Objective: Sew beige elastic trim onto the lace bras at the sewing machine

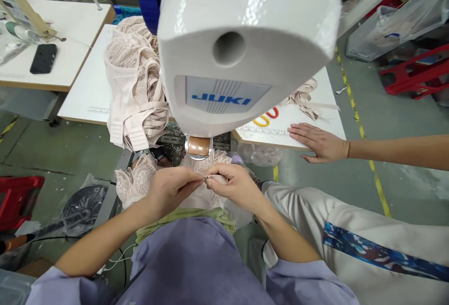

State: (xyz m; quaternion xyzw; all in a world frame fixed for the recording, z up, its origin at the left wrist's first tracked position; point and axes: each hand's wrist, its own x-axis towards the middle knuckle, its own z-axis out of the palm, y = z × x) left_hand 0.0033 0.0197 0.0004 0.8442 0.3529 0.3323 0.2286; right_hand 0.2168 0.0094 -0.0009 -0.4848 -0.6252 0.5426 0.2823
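Note:
My left hand [171, 189] and my right hand [235, 184] meet just below the head of a white JUKI sewing machine [242, 38]. Both pinch a narrow beige strap end [214, 179] of a pale lace garment [140, 179] that lies over my lap. The fingertips of the two hands almost touch, and the strap runs between them. The machine's head hides the needle area and most of the table behind it.
A heap of beige lace bras [135, 85] rests on the white table [87, 94] at left. Another person's hand [319, 142] lies flat on the table's right edge, near coloured rings [267, 116]. A black phone [43, 58] lies on a far table. Red stools stand on the floor.

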